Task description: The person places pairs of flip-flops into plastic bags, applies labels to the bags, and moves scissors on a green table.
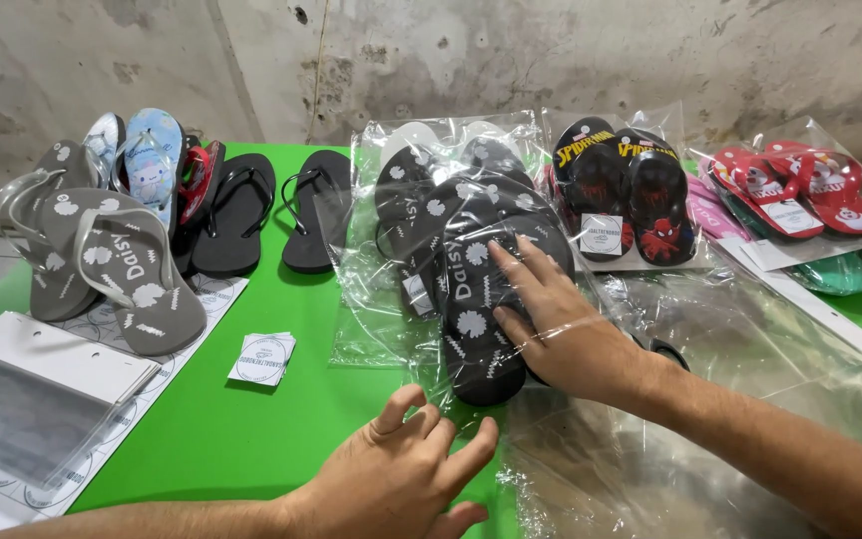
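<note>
My right hand (561, 324) lies flat, fingers spread, on a pair of black flip-flops with white flower prints (479, 299) inside a clear plastic bag (391, 299) on the green table (241, 429). My left hand (401, 479) hovers low at the bag's near end, fingers loosely curled and touching the plastic edge; it holds nothing that I can see. More bagged black flip-flops (421, 175) lie behind under the same crinkled plastic.
Loose grey flower-print flip-flops (117, 265), a light blue pair (152, 150) and plain black ones (276, 205) sit at the left. Bagged black-red (631, 195) and red (800, 190) pairs lie at the right. A small paper tag (262, 357), flat bags (32, 399), loose plastic (631, 459).
</note>
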